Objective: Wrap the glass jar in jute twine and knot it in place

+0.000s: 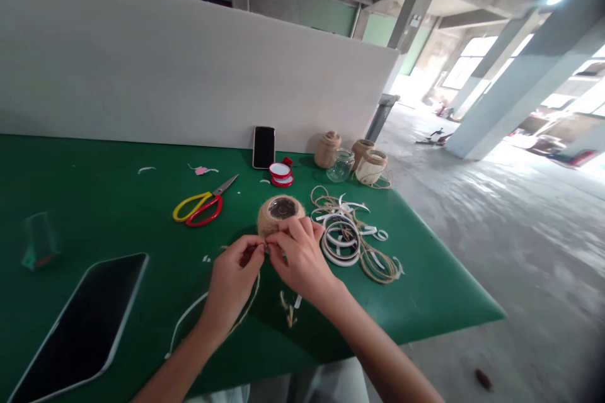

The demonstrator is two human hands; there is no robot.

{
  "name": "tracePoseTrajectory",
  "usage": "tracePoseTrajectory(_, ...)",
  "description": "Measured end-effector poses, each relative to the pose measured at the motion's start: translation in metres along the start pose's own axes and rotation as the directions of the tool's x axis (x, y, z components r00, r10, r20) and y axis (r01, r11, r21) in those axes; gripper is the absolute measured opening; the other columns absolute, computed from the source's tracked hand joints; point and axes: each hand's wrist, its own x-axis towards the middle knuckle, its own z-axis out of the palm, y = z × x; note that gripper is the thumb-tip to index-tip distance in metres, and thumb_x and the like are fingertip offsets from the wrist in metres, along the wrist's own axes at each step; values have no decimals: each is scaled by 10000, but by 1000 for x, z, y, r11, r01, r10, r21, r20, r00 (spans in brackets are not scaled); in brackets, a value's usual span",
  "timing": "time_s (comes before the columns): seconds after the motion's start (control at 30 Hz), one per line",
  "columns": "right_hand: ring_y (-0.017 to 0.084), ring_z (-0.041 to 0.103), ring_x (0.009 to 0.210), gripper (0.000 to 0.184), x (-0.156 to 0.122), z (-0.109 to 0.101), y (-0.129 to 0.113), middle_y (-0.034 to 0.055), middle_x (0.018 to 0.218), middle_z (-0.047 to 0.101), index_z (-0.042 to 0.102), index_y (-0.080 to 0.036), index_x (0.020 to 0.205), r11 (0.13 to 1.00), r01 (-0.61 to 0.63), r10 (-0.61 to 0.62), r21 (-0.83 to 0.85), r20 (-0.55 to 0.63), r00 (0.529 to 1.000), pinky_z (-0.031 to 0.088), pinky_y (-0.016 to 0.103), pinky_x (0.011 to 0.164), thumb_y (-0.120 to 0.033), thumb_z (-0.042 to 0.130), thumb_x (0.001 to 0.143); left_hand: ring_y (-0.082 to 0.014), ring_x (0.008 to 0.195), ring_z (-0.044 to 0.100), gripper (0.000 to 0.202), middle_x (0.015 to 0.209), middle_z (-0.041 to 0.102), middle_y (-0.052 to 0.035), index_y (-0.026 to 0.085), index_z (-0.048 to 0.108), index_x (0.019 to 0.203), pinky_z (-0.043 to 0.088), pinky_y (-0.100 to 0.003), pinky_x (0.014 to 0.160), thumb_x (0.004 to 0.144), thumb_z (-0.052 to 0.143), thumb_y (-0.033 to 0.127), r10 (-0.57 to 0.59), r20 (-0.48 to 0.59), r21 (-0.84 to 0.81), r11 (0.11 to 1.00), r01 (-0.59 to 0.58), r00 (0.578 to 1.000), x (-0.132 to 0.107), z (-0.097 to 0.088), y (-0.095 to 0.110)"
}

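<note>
A glass jar wrapped in twine [267,221] stands on the green table, its round mouth facing up. Just in front of it, the fingertips of my left hand [236,274] and my right hand [302,258] meet in a pinch. Both hands are closed at a strand of twine [253,300], which trails down past my left wrist. The exact spot between the fingertips is mostly hidden. My right fingers also rest against the jar's front side. A white strip [185,316] curves on the table beside my left forearm.
Scissors [208,203] lie at left, behind a large tablet [82,327]. Tape rolls [341,240] and loose twine [380,269] lie at right. A phone [263,147], red-rimmed rolls [281,175], a clear jar [340,167] and several wrapped jars [327,150] stand farther back.
</note>
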Motion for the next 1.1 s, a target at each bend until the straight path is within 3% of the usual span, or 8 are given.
tracePoseTrajectory(0.43, 187, 407, 854, 148, -1, 7, -4, 37, 872, 532, 594, -196, 789, 992, 37, -46, -119, -69, 997, 229, 359, 724, -189, 462, 856, -134, 611, 574, 199, 698, 641, 0, 180, 627, 814, 438, -206, 565, 777, 531, 350, 27, -22, 30, 999, -26, 999, -2, 1, 2)
tracePoseTrajectory(1.1, 188, 404, 842, 162, 0, 9, -3, 43, 862, 533, 587, -192, 786, 987, 51, -62, -151, -66, 996, 216, 365, 720, -200, 445, 865, -124, 581, 556, 186, 678, 632, 7, 189, 625, 807, 420, -202, 548, 783, 526, 345, 4, -33, 29, 1000, -3, 999, -3, 0, 3)
